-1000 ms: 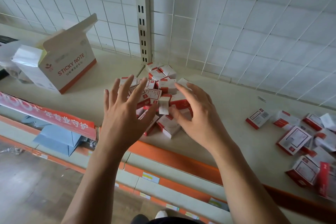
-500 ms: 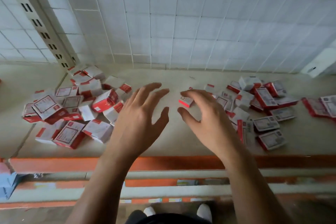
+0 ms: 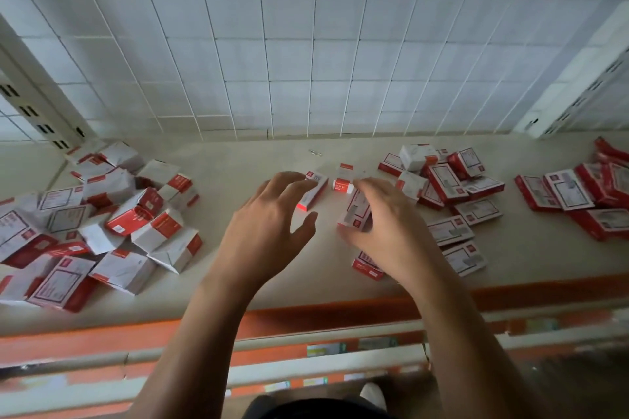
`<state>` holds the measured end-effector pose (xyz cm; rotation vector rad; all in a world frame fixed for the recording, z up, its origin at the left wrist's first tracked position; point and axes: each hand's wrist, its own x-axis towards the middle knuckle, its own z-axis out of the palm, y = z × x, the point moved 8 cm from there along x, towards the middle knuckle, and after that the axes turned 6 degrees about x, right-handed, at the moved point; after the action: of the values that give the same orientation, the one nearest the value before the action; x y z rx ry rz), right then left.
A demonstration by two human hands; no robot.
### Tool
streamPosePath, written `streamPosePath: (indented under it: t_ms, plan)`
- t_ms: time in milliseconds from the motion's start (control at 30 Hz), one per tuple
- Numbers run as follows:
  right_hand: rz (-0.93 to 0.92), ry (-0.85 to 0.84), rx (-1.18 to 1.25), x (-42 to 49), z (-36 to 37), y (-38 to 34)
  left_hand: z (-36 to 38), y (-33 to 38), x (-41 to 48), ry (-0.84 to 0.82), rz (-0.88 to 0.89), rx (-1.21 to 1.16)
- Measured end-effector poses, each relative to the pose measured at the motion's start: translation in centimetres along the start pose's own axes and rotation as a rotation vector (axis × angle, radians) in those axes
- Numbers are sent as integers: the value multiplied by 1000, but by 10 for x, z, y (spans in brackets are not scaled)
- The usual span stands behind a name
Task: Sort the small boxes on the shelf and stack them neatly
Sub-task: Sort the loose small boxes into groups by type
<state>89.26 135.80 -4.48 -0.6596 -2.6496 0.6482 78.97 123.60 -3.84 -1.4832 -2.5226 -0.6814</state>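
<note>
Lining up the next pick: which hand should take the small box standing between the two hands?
Right. Its fingertips sit beside the upright small box; the left hand is spread over the flat box farther left.

A white wall of square tiles with thin dark lines (image 3: 306, 44) fills the top, from 10 o'clock to 2 o'clock. A pale metal post with dark slots (image 3: 37, 102) leans at 9 o'clock, and another pale slotted post (image 3: 578, 95) stands at 3 o'clock. The flat beige shelf board (image 3: 238, 163) runs across the middle. Its orange front strip (image 3: 306, 316) crosses at 6 o'clock. Lower shelf edges with small paper labels (image 3: 326, 349) sit below it. The light is soft and dim.
</note>
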Motion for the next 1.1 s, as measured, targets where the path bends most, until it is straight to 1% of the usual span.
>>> streamPosePath:
  t_ms: [100,167,267,400,533,667,767,867,1000,1100]
  plan:
    - [26,-29,-60,6,9,4,8,-7,5,-47,-22,1]
    - [35,-25,-48,9,10,5,12,-12,11,-72,-39,20]
    - [26,19,-12,10,4,1,19,-15,20,-110,-77,35]
    - [-26,105,70,8,-7,-9,31,-22,31,-144,-187,37]
    - [-38,164,114,0,-16,-12,35,-28,31,-96,-256,-32]
    - [-29,220,113,-12,-28,-5,14,-21,30,23,-229,-68]
    - [-27,219,113,-15,-39,9,-4,0,33,117,-173,-90]
    - [-18,212,130,-14,-55,32,-14,35,38,171,-134,-118]
    - [-27,253,147,-25,-90,70,-4,96,53,174,-78,-165]
    - [30,285,138,-39,-121,116,16,151,67,152,-22,-172]
